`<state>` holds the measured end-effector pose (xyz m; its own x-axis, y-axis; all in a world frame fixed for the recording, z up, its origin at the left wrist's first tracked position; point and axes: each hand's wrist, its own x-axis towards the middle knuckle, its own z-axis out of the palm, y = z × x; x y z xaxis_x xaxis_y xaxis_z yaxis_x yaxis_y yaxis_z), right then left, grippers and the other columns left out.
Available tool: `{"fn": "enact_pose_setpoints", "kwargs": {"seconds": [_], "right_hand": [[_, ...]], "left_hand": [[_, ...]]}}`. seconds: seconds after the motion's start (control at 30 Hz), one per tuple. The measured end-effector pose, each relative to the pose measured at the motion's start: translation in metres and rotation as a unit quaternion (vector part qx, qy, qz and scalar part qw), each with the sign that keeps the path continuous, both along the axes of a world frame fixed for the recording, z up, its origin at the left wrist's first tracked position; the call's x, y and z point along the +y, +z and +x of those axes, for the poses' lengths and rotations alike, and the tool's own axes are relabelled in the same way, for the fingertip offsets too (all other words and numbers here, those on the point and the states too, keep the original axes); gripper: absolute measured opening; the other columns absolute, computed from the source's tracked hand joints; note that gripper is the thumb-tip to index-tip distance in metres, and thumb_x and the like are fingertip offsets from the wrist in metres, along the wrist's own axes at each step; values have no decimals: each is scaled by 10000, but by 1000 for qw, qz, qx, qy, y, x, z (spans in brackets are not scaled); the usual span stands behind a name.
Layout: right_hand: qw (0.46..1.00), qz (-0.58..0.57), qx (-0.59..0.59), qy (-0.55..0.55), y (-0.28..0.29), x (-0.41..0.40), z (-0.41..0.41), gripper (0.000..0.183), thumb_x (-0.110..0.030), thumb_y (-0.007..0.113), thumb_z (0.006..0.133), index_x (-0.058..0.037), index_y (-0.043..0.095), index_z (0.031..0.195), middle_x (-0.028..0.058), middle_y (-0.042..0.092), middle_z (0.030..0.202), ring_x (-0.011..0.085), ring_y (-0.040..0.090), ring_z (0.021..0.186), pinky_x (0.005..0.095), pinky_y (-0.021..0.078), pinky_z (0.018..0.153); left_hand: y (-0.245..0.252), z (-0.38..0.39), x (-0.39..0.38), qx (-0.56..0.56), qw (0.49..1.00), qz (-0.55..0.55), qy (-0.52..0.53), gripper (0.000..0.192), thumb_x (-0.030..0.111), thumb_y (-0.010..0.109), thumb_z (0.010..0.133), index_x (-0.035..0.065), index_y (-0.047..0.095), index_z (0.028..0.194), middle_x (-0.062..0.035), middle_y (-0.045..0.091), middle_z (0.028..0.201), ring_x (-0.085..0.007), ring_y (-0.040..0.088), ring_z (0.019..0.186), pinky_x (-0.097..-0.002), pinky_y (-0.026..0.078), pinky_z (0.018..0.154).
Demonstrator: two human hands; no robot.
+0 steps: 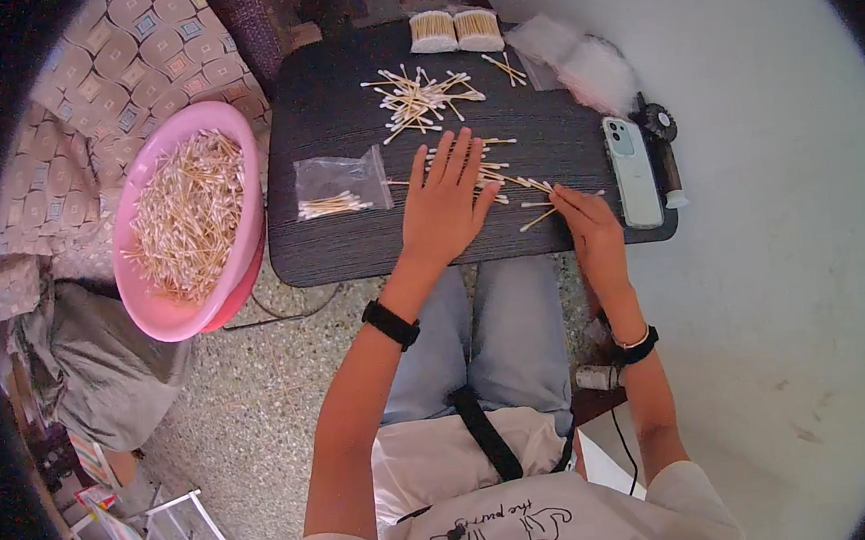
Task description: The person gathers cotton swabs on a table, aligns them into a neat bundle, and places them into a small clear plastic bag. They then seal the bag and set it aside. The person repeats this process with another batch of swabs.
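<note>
My left hand (443, 205) rests palm down over a small group of cotton swabs (499, 165) on the dark table, fingers slightly apart. It hides part of that group. To its right, the bent fingers of my right hand (590, 217) touch a few loose swabs (539, 216); whether they grip any is hidden. Left of my left hand lies a clear zip bag (339, 171) with a small bundle of swabs (334, 204) inside. Beyond my hands is a loose pile of swabs (424, 99). A pink basin (128, 269) full of swabs stands beside the table.
Two round packs of swabs (456, 31) stand at the far edge of the black table (341, 250). Several clear bags (575, 57) lie at the far right. A phone (637, 180) lies by the right edge, near a wall (759, 209). Patterned upholstery (154, 56) is behind the basin.
</note>
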<state>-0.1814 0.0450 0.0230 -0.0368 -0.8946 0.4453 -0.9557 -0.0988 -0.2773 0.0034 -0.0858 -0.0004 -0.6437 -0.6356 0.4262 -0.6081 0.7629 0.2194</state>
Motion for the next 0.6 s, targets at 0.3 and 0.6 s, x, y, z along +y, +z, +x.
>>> {"fn": "enact_pose_setpoints", "kwargs": {"seconds": [0.3, 0.6], "right_hand": [[998, -32, -45, 33, -5, 5, -2, 333, 35, 629, 691, -55, 665, 1009, 78, 653, 1021, 263, 598, 925, 346, 504, 807], [998, -31, -61, 1, -12, 11, 3, 318, 38, 638, 710, -68, 671, 1009, 64, 653, 1032, 271, 586, 951, 364, 491, 835]], "left_hand": [[-1, 1, 0, 1, 1000, -7, 0, 524, 377, 416, 939, 63, 406, 1358, -94, 384, 1420, -248, 334, 1322, -436, 227, 1091], [-5, -8, 1, 10, 999, -12, 40, 495, 335, 425, 933, 64, 419, 1348, -93, 394, 1412, -237, 347, 1313, -429, 235, 1087]]}}
